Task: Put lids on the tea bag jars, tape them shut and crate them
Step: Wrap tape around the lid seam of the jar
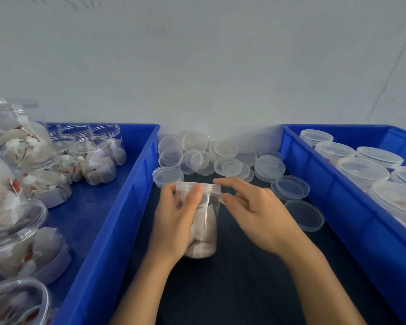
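My left hand (176,219) is gripping a clear round plastic jar of white tea bags (201,221), lidded and standing mid-counter on the dark mat (244,289). My right hand (256,212) is pinching something at its rim, perhaps tape. Beyond, loose clear plastic lids (220,156) are piling between two blue plastic crates (117,207) (338,207).

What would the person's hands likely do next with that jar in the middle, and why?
Probably press the tape down around the lid's edge. The left hand grips the jar, its lid already on, and the right hand pinches what looks like clear tape at the rim.
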The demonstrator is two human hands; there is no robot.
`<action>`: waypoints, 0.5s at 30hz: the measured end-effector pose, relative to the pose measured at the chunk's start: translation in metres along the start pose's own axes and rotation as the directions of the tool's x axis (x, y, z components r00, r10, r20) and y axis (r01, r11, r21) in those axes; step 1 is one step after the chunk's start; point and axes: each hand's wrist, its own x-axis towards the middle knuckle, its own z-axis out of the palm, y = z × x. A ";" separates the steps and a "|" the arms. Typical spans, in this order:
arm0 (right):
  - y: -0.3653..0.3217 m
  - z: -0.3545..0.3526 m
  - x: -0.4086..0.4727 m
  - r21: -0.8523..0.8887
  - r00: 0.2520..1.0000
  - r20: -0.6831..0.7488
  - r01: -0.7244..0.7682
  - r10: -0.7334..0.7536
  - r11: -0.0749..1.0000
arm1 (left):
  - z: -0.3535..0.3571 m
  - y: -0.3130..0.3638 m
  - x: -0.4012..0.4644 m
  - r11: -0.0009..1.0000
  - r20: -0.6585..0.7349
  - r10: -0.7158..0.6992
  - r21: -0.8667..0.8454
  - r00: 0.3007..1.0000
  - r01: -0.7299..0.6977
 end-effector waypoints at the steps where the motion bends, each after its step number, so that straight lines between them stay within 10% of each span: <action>1: 0.000 -0.001 0.000 -0.007 1.000 -0.006 0.004 -0.004 1.000 | -0.002 0.000 0.001 1.000 0.015 -0.002 0.002 1.000 0.002; 15: 0.010 -0.014 0.002 0.128 0.998 0.043 -0.052 0.047 0.990 | -0.006 0.001 0.002 0.991 0.158 -0.080 -0.089 0.984 0.095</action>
